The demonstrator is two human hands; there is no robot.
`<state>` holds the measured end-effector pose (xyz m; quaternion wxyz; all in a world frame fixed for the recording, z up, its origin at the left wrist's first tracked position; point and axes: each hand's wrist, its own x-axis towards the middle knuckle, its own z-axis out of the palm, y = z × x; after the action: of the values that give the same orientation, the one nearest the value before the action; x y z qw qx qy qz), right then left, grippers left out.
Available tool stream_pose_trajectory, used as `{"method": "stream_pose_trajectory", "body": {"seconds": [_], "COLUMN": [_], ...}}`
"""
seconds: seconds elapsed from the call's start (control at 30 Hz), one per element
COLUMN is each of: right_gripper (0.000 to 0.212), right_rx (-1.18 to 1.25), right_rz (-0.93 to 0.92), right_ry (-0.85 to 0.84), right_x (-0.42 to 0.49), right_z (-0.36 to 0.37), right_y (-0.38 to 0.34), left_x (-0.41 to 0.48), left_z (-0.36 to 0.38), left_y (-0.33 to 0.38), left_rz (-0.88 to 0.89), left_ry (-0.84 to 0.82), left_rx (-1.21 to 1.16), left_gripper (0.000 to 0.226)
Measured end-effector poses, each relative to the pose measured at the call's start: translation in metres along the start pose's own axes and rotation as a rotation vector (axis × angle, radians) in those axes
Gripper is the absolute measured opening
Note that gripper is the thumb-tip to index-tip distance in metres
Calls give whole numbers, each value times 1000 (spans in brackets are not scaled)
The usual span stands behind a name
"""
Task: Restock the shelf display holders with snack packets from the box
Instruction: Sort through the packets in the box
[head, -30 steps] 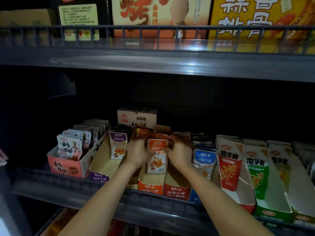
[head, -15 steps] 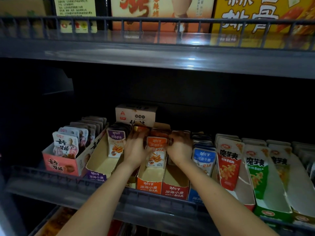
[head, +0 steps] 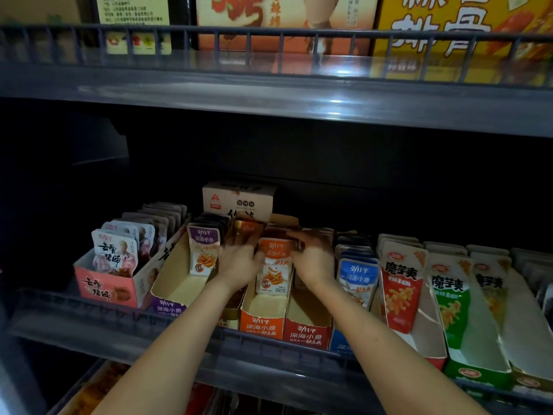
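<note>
Shelf display holders (head: 176,290) are lining the dim lower shelf (head: 98,320), with the box (head: 239,200) standing behind them at the back. Over the last second almost nothing is shifting: the view is only tipping slightly, and both hands are staying at the same spot in the orange holder (head: 263,326). I am reading this as a batch already dropped in and now being squared up, while the front of that holder and of the red holder (head: 306,335) beside it is still showing bare card. The orange packets (head: 273,269) are standing upright, midway along their holder. The left hand (head: 239,265) is gripping their left side, fingers curling behind the stack. The right hand (head: 314,260) is mirroring it, fingers (head: 296,236) hooking over the top edge.
</note>
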<state>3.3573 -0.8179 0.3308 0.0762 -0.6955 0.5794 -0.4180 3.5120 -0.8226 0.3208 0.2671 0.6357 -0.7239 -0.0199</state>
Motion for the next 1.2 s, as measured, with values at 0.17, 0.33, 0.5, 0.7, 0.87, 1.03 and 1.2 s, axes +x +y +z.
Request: {"method": "stream_pose_trajectory", "body": {"seconds": [0.17, 0.33, 0.5, 0.7, 0.87, 1.03, 1.2], "right_gripper": [36, 38, 38, 19, 15, 16, 20], "right_rx": [16, 23, 1, 14, -16, -83, -44], "right_rz": [17, 30, 29, 99, 126, 90, 82], "right_ry": [-8, -19, -19, -48, -1, -6, -26], "right_x": [-1, -2, -5, -3, 5, 7, 1], "right_z": [1, -4, -11, -10, -7, -8, -5], "right_y": [-1, -2, -2, 0, -7, -6, 0], "left_x": [1, -1, -5, -11, -6, -1, -7], "left_z": [-3, -6, -7, -9, -5, 0, -1], "left_y": [2, 3, 9, 18, 20, 16, 17], "left_rz": [-34, -99, -91, -87, -146, -181, -126], "left_ry": [6, -11, 24, 124, 114, 87, 108], "left_rx": [-23, -250, -334, -483, -486, -480, -480], "left_gripper": [49, 28, 31, 20, 18, 13, 8]}}
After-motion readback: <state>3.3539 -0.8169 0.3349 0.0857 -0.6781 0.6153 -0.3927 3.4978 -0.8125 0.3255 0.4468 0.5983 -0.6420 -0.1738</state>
